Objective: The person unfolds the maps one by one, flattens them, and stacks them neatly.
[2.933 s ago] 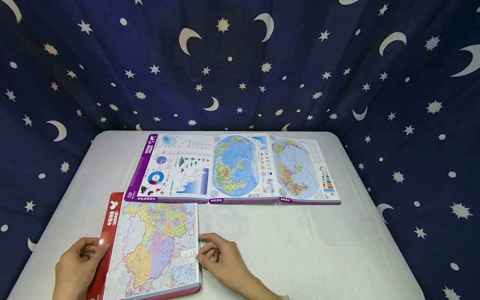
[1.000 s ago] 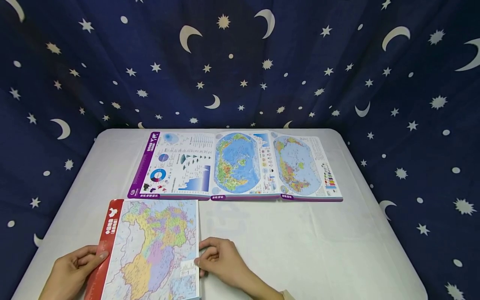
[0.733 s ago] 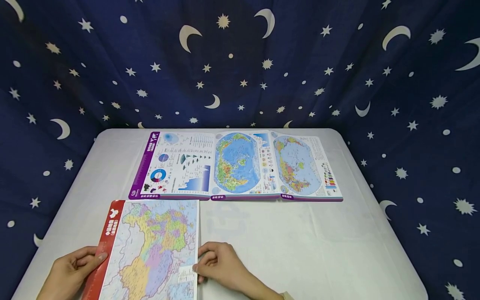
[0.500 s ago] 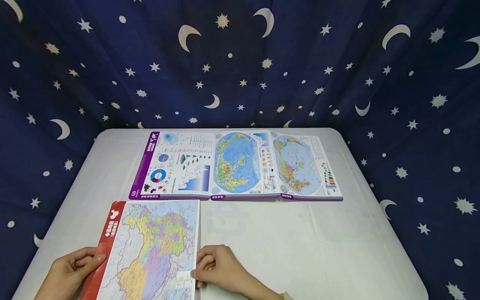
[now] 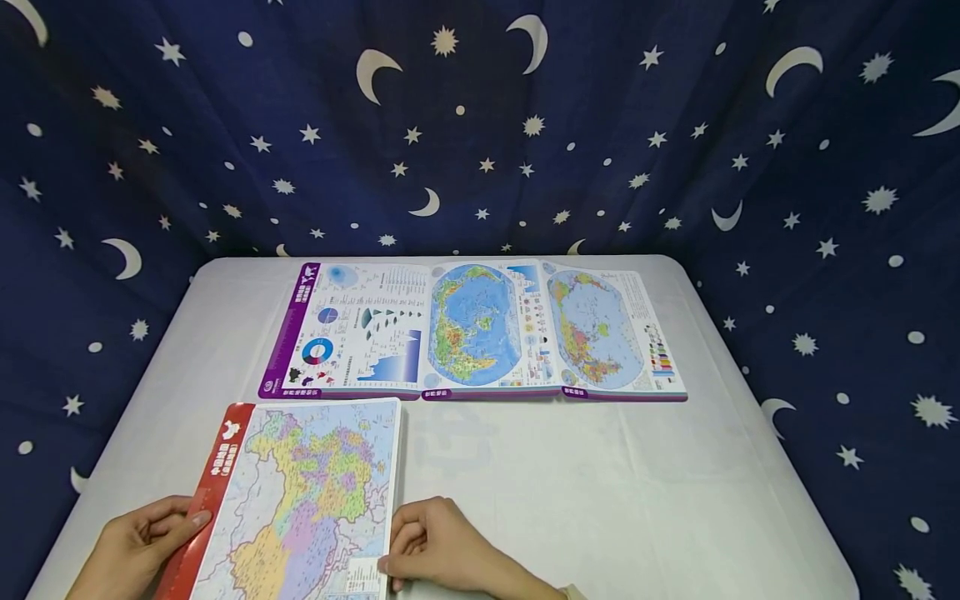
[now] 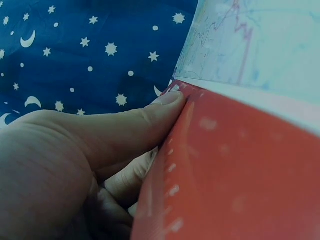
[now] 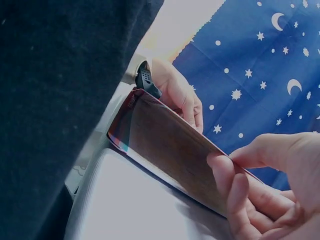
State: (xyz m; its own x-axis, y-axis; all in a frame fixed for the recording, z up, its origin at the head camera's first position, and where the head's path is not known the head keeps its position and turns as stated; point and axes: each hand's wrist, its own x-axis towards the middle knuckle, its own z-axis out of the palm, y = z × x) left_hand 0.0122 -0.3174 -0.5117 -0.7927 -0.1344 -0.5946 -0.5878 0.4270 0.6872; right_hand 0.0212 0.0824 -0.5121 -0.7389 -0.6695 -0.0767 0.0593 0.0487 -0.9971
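Note:
A folded map of China [image 5: 315,492] with a red left margin [image 5: 197,508] lies at the lower left of the head view, its near end out of frame. My left hand [image 5: 135,542] pinches the red margin, thumb on top; the left wrist view shows the thumb [image 6: 160,112] pressed on the red strip. My right hand [image 5: 442,546] pinches the map's right edge between thumb and fingers. In the right wrist view the map [image 7: 170,145] is tilted up off the table, its shaded underside showing above the white top.
Behind it, a purple-edged world map [image 5: 480,329] lies spread in three panels across the back of the white table [image 5: 600,492]. A dark blue curtain [image 5: 480,225] with moons and stars stands round the table's back and sides.
The China map has shifted towards me, its near end leaving the frame and its far edge drawing off the world map. Both hands have moved nearer with it, still gripping its two sides.

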